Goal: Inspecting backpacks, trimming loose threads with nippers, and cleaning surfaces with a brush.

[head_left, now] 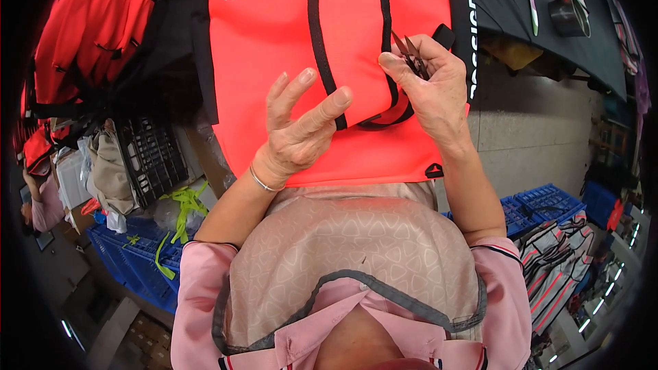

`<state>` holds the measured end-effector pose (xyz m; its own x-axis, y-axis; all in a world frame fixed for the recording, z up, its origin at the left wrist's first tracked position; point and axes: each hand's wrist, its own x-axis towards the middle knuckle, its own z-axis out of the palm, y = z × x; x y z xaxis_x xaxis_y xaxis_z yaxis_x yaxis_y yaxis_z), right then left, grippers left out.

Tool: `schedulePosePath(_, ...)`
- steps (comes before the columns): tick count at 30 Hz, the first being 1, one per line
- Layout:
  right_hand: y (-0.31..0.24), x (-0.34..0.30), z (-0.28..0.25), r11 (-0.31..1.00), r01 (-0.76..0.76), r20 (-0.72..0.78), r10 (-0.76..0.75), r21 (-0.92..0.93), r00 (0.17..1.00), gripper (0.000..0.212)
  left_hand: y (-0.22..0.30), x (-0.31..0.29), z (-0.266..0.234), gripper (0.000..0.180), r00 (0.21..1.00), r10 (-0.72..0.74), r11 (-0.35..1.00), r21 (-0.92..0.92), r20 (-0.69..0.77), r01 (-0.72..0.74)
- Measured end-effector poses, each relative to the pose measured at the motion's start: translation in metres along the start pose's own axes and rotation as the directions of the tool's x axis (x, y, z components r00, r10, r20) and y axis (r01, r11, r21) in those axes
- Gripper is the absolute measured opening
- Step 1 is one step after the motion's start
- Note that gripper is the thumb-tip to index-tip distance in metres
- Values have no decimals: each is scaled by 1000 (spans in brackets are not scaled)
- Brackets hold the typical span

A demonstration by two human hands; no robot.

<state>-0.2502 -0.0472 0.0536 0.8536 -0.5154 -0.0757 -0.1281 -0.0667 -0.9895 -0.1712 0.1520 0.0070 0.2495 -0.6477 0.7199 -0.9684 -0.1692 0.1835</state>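
A bright red-orange bag (pixel 267 41) with black side panels and black webbing lies before me, its near edge against my apron. Two black webbing strips run lengthwise along it, and a loop of black strap (pixel 387 120) curves near its middle right. My right hand (pixel 442 89) is closed round small dark thread snips (pixel 411 55), their blades apart and pointing away from me above the right-hand strip. Over the left-hand strip is my left hand (pixel 301 130), fingers spread and holding nothing that I can see. Its index fingertip is close to the strip; contact is unclear.
More red bags (pixel 103 27) are stacked at the far left. Below them stand a black crate (pixel 147 154) and a blue crate (pixel 130 260) with yellow-green strips. At right, a dark table holds a toothbrush (pixel 531 3) and metal cup (pixel 569 17); blue crates (pixel 541 202) sit nearer. Another person is at far left.
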Motion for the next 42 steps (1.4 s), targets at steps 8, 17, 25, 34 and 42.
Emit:
schedulePosePath(8,19,9,-6,995,-84,-13,84,-61,996,15,11,23,-2,24,884,-310,713,-529,350,460)
schedulePosePath(17,9,-8,-16,984,-80,-80,68,-160,994,19,14,24,2,22,699,-522,370,-608,489,702)
schedulePosePath(25,1,-56,-45,847,273,492,-16,-457,870,32,8,17,13,24,640,-587,339,-568,495,750)
schedulePosePath(34,-37,-9,-66,693,380,250,-286,-613,925,13,-1,6,22,29,707,-516,484,-517,483,706)
schedulePosePath(42,-2,54,-34,777,258,156,-205,-574,966,11,-2,10,17,26,681,-489,390,-562,545,730)
